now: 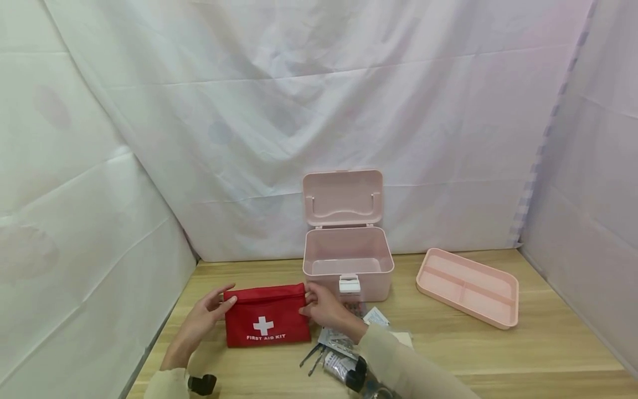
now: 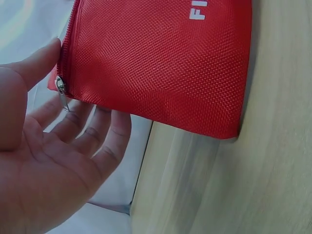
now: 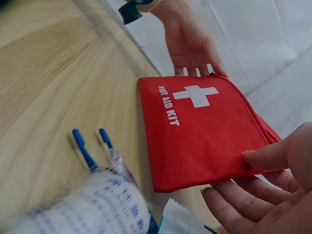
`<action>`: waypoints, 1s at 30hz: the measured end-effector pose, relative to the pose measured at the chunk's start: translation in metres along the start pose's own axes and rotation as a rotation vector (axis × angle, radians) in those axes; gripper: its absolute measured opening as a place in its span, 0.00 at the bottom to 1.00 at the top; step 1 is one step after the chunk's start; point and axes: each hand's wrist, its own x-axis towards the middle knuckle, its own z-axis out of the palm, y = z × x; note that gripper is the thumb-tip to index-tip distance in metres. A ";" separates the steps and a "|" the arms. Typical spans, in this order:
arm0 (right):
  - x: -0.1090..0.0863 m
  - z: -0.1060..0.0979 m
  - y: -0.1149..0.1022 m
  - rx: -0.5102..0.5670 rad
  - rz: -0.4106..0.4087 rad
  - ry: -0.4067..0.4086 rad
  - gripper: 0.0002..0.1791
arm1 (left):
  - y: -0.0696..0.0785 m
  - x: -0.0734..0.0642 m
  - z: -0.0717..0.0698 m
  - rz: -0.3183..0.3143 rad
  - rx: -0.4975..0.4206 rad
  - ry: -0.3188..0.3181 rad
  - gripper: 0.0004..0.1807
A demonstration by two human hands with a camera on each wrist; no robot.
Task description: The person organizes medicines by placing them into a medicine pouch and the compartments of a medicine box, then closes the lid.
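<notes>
A red first aid pouch [image 1: 294, 318] with a white cross and lettering is held up by its two sides in front of me, its bottom edge close to the table. My left hand [image 1: 198, 318] pinches the left side near the top, thumb in front and fingers behind. A metal zipper pull [image 2: 61, 87] hangs by that thumb in the left wrist view. On the opposite side my right hand [image 1: 326, 307] grips the pouch, thumb [image 3: 268, 157] on the front and fingers behind it. The zipper along the top looks closed.
Behind stands a pink box [image 1: 371, 285] with its lid [image 1: 344, 194] raised. A pink divided tray [image 1: 443, 302] lies at the right. Under my right forearm are a bandage roll [image 3: 105, 209], blue-tipped tools [image 3: 85, 148] and several small packets [image 1: 376, 317].
</notes>
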 end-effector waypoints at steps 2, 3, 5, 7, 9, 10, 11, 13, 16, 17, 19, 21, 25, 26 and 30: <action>-0.002 -0.002 0.001 -0.038 -0.009 0.004 0.18 | 0.001 0.000 0.002 0.014 -0.009 -0.007 0.35; -0.002 -0.002 0.002 -0.055 -0.014 0.005 0.18 | 0.001 0.000 0.002 0.025 -0.016 -0.012 0.35; -0.004 -0.004 0.003 -0.102 -0.033 0.016 0.18 | 0.003 -0.001 0.004 0.051 -0.029 -0.024 0.34; -0.006 -0.006 0.004 -0.160 -0.061 0.028 0.18 | 0.004 -0.002 0.006 0.079 -0.034 -0.041 0.32; -0.008 -0.007 0.005 -0.212 -0.088 0.041 0.18 | 0.006 -0.003 0.008 0.110 -0.029 -0.055 0.32; -0.009 -0.008 0.005 -0.235 -0.100 0.049 0.18 | 0.007 -0.003 0.008 0.121 -0.026 -0.060 0.31; -0.010 -0.009 0.004 -0.256 -0.105 0.057 0.18 | 0.009 -0.003 0.009 0.130 -0.026 -0.066 0.31; -0.010 -0.010 0.004 -0.288 -0.110 0.078 0.18 | 0.012 -0.004 0.010 0.146 -0.022 -0.078 0.30; -0.012 -0.011 0.004 -0.322 -0.137 0.113 0.17 | 0.017 -0.004 0.012 0.173 -0.013 -0.099 0.30; -0.012 -0.011 0.004 -0.332 -0.145 0.121 0.17 | 0.018 -0.005 0.013 0.182 -0.013 -0.105 0.29; -0.015 -0.012 0.004 -0.357 -0.175 0.136 0.16 | 0.020 -0.005 0.015 0.202 -0.003 -0.107 0.28; -0.020 -0.012 0.002 -0.401 -0.197 0.153 0.16 | 0.022 -0.006 0.017 0.218 0.008 -0.102 0.26; -0.030 -0.010 -0.010 -0.541 -0.261 0.225 0.23 | 0.025 -0.010 0.021 0.244 0.030 -0.085 0.22; -0.033 -0.010 -0.013 -0.579 -0.291 0.249 0.25 | 0.026 -0.010 0.022 0.254 0.033 -0.084 0.21; -0.040 -0.006 -0.026 -0.749 -0.493 0.355 0.26 | 0.028 -0.012 0.023 0.306 0.053 -0.076 0.16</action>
